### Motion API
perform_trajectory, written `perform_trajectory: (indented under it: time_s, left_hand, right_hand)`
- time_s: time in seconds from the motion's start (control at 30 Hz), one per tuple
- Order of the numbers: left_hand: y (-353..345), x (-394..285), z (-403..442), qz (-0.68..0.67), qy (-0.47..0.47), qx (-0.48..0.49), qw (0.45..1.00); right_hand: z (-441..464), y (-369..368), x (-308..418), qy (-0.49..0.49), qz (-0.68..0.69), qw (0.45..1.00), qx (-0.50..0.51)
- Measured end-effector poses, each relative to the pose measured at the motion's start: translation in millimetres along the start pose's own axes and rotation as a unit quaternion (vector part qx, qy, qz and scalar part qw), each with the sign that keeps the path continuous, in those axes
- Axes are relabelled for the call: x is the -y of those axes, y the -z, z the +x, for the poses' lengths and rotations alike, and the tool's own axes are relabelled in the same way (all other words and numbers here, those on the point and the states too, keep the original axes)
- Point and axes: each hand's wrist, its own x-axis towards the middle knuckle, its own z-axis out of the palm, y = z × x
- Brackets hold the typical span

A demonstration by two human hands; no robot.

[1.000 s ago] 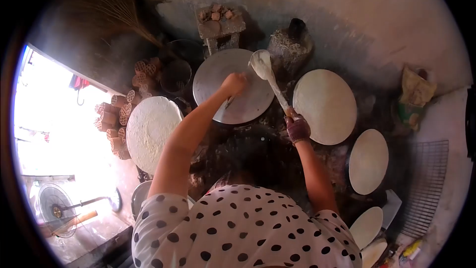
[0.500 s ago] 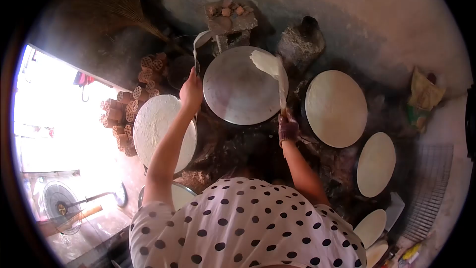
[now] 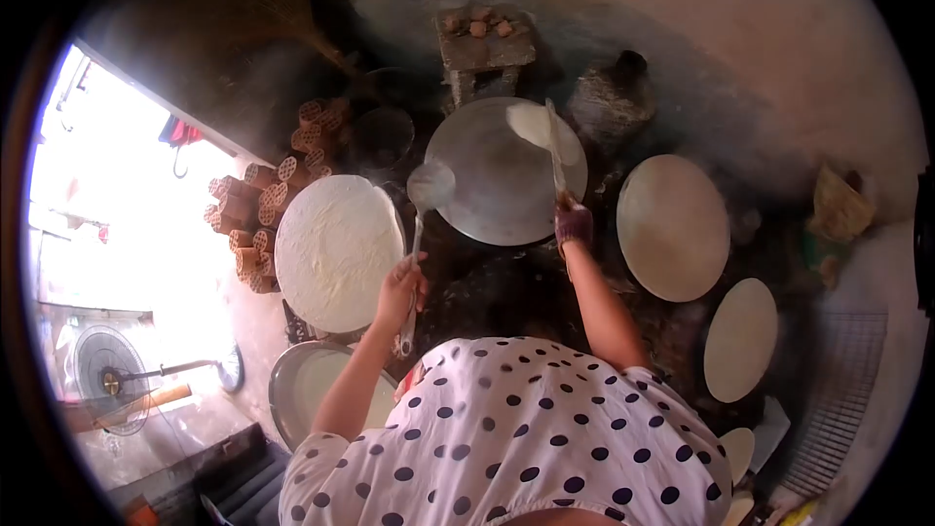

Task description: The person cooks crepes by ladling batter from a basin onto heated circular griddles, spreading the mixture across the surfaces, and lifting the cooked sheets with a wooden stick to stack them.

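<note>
My left hand (image 3: 401, 290) is closed round the handle of a metal ladle (image 3: 430, 187), whose bowl hangs by the left rim of the round grey griddle (image 3: 487, 185). In a dark purple glove, my right hand (image 3: 573, 221) grips a long stick (image 3: 557, 161) coated in pale batter. A pale, batter-coated piece (image 3: 529, 123) shows beside the stick's far end, over the griddle's upper right part. Left of my left hand is a round surface covered with white batter (image 3: 336, 253). To the right of my gloved hand lies another pale disc (image 3: 672, 227).
Hollow clay-coloured cylinders (image 3: 261, 197) are stacked at the left. A basin of pale liquid (image 3: 317, 385) stands near my left forearm. Bricks rest on a small stand (image 3: 487, 54) behind the griddle. More pale discs (image 3: 740, 341) and a wire rack (image 3: 842, 399) are at the right.
My left hand has come down and nearer my body, bringing the ladle from beyond the griddle to its left edge. My right hand still holds the stick over the griddle.
</note>
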Motion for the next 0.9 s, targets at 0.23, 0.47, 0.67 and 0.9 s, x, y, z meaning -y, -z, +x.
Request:
perform_trajectory:
  time_s: [0.23,0.47,0.67,0.9]
  left_hand:
    - [2.8,25.3,-46.1,-0.009,-0.04,-0.069,0.997]
    - [71.7,44.3,-90.1,0.109,-0.272,-0.437,0.85]
    - [185.2,116.8,-151.9,0.118,-0.161,-0.719,0.665]
    - [193.7,172.6,-275.5,0.244,0.201,-0.834,0.452]
  right_hand:
    - [44.1,-16.4,38.9,0.091,-0.024,0.979,0.18]
    - [66.8,9.4,-6.2,0.111,-0.015,0.99,0.092]
    - [73.7,-30.9,40.1,0.15,-0.14,0.965,0.165]
    - [134.3,0.4,3.9,0.16,0.009,0.949,0.271]
